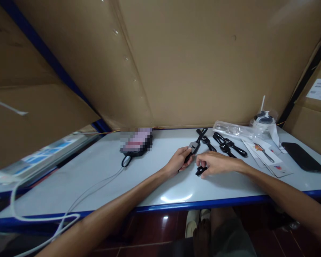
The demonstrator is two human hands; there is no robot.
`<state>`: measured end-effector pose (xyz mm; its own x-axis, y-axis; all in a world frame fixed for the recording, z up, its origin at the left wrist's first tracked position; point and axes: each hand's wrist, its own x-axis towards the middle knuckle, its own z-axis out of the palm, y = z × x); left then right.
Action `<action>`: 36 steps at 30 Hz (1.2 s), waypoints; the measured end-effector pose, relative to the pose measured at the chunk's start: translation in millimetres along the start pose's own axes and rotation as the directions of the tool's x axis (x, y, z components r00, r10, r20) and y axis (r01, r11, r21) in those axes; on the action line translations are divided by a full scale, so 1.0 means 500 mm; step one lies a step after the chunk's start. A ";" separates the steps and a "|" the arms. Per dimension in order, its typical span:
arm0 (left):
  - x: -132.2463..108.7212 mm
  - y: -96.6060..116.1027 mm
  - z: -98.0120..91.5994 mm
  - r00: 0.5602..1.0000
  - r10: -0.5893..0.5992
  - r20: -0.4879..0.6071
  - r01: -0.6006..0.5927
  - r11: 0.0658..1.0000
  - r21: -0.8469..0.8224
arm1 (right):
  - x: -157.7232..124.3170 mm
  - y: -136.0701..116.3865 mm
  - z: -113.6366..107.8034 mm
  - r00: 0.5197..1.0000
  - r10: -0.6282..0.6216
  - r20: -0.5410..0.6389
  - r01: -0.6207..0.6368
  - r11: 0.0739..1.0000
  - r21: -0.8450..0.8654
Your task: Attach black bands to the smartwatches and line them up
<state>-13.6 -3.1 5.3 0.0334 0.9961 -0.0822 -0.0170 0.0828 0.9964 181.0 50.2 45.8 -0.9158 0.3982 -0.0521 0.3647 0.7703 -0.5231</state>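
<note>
My left hand is closed round a black tool with a grey metal head, lifted slightly off the white table. My right hand sits just to its right, fingers curled, pinching a small black part that touches the table. The two hands are almost touching. Behind them lie several black handled tools in a loose row.
Printed cards and a black phone lie at the right. Clear plastic bags and a wrapped round item stand at the back right. A blurred dark object with a white cable lies at the left. Cardboard walls surround the table.
</note>
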 end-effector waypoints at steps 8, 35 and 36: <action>0.000 -0.001 0.001 1.000 0.008 0.001 -0.008 1.000 0.008 | 0.010 0.018 0.007 0.999 0.046 -0.014 -0.045 0.997 0.057; 0.008 -0.008 0.000 1.000 0.001 0.016 -0.002 0.996 0.084 | 0.014 0.081 -0.049 0.960 0.167 -0.226 -0.031 0.863 0.504; 0.010 -0.007 0.000 0.999 -0.013 0.034 0.009 0.993 0.116 | 0.017 0.080 -0.050 0.945 0.174 -0.278 0.001 0.846 0.533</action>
<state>-13.5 1.3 1.3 0.0673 0.9932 -0.0945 0.0994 0.0876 0.9912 191.9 97.2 45.8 -0.7552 0.6485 0.0960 0.2178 0.3864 -0.8962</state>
